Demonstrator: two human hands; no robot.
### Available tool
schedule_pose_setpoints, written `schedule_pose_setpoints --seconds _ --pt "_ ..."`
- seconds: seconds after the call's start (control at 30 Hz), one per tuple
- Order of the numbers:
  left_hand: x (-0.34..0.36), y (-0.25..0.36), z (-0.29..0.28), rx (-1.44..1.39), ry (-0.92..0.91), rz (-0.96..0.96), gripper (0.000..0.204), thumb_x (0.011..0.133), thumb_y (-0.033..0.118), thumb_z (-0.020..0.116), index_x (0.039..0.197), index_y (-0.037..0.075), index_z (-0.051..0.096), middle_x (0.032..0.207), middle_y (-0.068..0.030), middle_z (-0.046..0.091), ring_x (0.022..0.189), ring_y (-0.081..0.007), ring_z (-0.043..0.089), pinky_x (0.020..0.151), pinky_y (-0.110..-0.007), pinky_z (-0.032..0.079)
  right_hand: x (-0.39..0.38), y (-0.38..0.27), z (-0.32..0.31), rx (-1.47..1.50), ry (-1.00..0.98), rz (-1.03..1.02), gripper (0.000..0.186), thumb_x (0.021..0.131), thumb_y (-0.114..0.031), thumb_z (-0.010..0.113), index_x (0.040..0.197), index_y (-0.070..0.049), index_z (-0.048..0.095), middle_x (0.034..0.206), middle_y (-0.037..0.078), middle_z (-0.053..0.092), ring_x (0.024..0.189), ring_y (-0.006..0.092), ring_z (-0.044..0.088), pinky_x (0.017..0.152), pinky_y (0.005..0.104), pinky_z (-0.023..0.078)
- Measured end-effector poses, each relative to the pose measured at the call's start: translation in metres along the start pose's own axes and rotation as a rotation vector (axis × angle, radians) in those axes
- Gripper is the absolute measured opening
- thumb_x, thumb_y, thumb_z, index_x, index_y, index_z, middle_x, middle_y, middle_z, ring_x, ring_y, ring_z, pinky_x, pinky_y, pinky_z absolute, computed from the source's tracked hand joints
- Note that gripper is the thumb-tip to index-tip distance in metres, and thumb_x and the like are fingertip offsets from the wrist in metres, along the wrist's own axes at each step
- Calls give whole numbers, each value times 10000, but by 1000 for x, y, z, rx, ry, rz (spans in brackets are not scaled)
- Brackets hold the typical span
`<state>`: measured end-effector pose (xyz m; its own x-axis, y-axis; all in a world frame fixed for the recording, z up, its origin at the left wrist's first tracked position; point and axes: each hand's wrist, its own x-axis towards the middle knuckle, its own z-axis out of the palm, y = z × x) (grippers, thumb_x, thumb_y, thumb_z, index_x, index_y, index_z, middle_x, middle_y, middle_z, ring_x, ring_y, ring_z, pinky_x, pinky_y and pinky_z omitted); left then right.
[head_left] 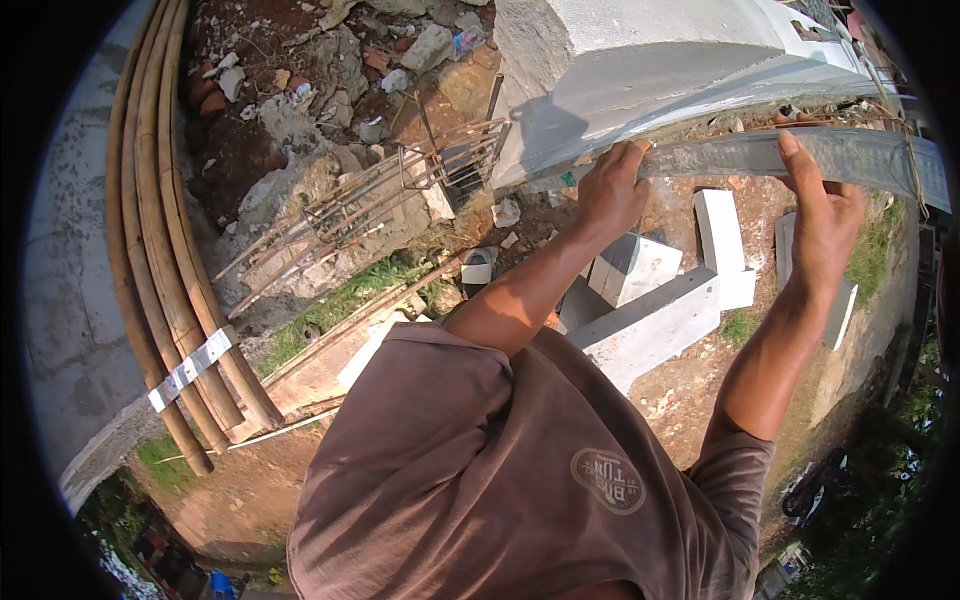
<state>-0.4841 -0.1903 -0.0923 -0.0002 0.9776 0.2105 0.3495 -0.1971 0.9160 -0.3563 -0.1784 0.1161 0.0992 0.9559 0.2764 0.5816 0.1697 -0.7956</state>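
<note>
A long, flat grey bar (715, 155), like a straightedge, runs across the upper right along the foot of a pale grey concrete block wall (680, 45). My left hand (612, 185) is closed at the bar's left end, fingers curled over it. Farther right, my right hand (822, 200) grips the same bar, one digit lying across its face and the others partly hidden. White lightweight blocks (655, 325) lie on the soil below, between my forearms.
Several bamboo poles (150, 200), bound with a pale strip (190, 370), lie at the left. Rusty rebar (370, 195) sticks out from broken concrete left of the wall. Rubble (330, 80) covers the upper left soil. Wooden boards (320, 365) lie by my left side.
</note>
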Motion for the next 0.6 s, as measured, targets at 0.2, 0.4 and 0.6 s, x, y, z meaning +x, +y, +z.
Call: schedule_pose_setpoints --seconds 0.2,0.4,0.6 --pt "0 -1 -14 6 -7 -19 465 785 91 636 1219 43 478 1156 -155 546 1090 -339 533 872 -413 451 -4 -22 14 21 43 -38 319 805 -174 704 995 79 662 907 113 671 827 158 618 775 292 479" --pt "-16 -36 -11 11 87 -42 481 786 91 628 1239 61 472 1162 -139 546 1085 -333 530 872 -412 452 -22 -5 48 -87 -56 -22 284 792 -168 729 966 52 685 839 104 670 766 154 611 713 279 477" --pt "-21 -38 -15 50 48 -77 489 804 127 627 1262 83 463 1196 -130 535 1130 -326 507 887 -407 449 -29 -17 49 57 -48 -16 251 805 -145 721 917 75 674 843 115 666 802 148 612 750 288 490"
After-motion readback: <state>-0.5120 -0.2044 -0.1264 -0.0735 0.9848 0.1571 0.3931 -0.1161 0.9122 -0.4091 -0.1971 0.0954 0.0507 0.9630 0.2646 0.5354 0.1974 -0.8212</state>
